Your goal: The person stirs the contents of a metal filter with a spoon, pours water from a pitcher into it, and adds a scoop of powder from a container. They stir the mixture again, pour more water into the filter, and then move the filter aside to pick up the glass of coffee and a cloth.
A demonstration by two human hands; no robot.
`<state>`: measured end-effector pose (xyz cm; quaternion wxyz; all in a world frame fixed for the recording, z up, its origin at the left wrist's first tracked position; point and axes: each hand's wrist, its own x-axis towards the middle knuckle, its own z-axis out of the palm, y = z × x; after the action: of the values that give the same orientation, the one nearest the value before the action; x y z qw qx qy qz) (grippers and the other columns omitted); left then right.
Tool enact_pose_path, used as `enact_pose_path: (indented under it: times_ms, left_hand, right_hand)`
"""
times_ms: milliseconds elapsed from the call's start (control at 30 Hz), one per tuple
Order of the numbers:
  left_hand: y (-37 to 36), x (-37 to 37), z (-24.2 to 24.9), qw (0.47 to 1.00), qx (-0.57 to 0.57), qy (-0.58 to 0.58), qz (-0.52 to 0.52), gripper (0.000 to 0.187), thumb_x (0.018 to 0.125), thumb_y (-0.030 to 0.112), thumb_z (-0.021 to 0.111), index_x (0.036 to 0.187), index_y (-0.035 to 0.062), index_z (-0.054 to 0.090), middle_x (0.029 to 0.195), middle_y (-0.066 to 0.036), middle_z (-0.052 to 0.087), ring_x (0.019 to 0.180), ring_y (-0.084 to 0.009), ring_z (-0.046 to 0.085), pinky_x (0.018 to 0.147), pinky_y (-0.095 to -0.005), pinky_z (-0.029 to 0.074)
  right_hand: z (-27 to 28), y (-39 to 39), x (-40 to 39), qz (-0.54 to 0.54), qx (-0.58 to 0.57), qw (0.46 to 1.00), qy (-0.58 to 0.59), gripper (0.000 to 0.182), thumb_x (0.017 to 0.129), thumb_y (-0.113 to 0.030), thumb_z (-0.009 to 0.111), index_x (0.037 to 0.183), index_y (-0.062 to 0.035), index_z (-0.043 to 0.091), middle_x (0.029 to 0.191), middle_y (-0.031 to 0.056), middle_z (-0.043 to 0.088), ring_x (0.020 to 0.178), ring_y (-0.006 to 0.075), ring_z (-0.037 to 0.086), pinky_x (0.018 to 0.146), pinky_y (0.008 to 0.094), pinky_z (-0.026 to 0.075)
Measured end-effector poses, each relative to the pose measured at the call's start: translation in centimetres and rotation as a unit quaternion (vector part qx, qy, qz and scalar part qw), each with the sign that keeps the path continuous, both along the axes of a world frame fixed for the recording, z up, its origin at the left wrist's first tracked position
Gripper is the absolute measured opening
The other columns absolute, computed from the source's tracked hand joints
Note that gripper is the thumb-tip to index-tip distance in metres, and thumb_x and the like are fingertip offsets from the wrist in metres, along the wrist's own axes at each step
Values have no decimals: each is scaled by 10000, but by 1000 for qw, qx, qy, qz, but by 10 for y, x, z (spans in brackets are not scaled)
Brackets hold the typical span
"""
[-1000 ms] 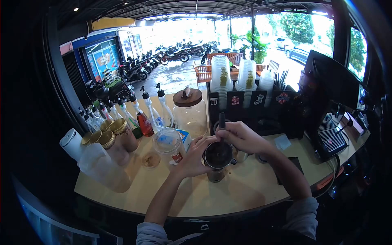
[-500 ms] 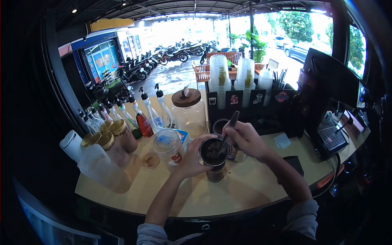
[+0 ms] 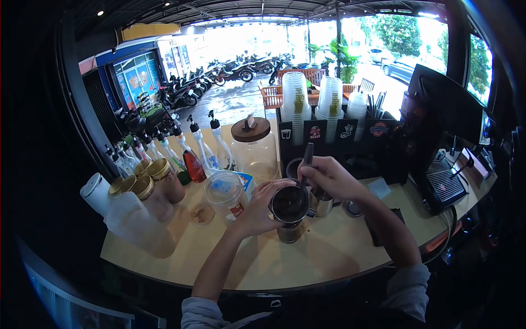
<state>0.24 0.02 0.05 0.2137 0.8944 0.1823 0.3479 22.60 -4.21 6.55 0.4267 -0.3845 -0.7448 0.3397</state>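
1. At lower centre of the frame, your 2 forearms rise from grey sleeves over the tan counter (image 3: pixel 329 257).
2. Your left hand (image 3: pixel 257 211) is wrapped around the side of 1 metal cup (image 3: pixel 290 205), which you hold just above 1 small glass (image 3: pixel 289 234) standing on the counter.
3. Your right hand (image 3: pixel 329 178) pinches 1 dark spoon handle (image 3: pixel 307 159) whose lower end dips into the metal cup's dark contents. Judged from this, you are stirring or scraping the cup; the next move calls for a steady left grip, with the cup kept over the glass.
4. Just right of the cup sits 1 steel pitcher (image 3: pixel 322 205), partly hidden by your right wrist.
5. Left of centre stands 1 clear plastic tub (image 3: pixel 224 194), then about 3 gold-lidded jars (image 3: pixel 159 178); more may be hidden.
6. Further back, centre, is 1 big glass jar with a wooden lid (image 3: pixel 253 148), and at upper left a row of pump bottles (image 3: pixel 192 153), too crowded to count surely.
7. Farthest, at upper centre, 3 stacks of plastic cups (image 3: pixel 326 101) stand in a black holder; 1 espresso machine (image 3: pixel 444 153) fills the right.
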Motion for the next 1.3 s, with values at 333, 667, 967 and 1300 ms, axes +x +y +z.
enact_pose_path:
  times_ms: [333,667,967,1300]
  left_hand:
    - [1,-4,-2,999,7,31,17,847,601,228,850,1335,152,434,1371,-63,491,1261,-298,460,1137,-464,243]
    - [1,-6,-3,999,3,21,29,845,612,217,841,1343,156,422,1350,-72,516,1282,-279,473,1147,-461,219]
    - [-3,-5,-6,999,2,25,40,850,616,216,846,1349,165,418,1368,-70,504,1321,-294,425,1149,-463,217]
    - [-2,-6,-2,1000,0,-22,16,853,598,181,847,1344,178,434,1365,-58,514,1320,-275,433,1140,-440,234]
  right_hand:
    - [-2,11,-8,47,65,996,-35,253,980,-188,543,854,19,615,651,6,557,606,48,471,547,259,412]
    - [-2,10,-11,9,76,996,-38,259,972,-186,556,847,36,600,627,25,548,599,47,487,530,260,422]
    - [-4,0,-14,14,61,997,-43,259,993,-184,511,871,27,597,650,8,556,613,46,506,554,244,429]
    - [-3,-31,-15,-72,37,997,7,195,998,-117,439,903,6,557,670,38,583,595,71,555,557,245,450]
